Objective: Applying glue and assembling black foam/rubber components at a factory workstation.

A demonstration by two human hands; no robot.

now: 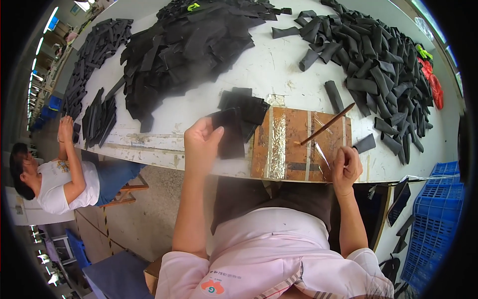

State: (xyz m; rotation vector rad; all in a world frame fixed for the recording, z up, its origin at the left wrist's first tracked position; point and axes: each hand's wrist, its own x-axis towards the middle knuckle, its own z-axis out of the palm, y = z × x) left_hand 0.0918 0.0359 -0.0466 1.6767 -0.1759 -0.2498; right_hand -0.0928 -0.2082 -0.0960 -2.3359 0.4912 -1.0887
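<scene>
My left hand [203, 142] pinches a flat black fabric piece [231, 137] between thumb and fingers, beside a small stack of similar black pieces [244, 105] on the table. My right hand [347, 167] is closed at the right edge of a brown board [294, 164] patched with strips of tape. From its fingers sticks out a dark grey fabric tube [365, 143]; its gripped end is hidden. A slim pointed brown stick [326, 124] slants up from the board, between my two hands.
A big heap of flat black pieces [184, 55] covers the table's far left. Many dark grey tubes [373, 65] lie piled at the right, one tube [333, 96] apart. Blue crates [433, 214] stand at the right. Another person [72, 174] sits at the left.
</scene>
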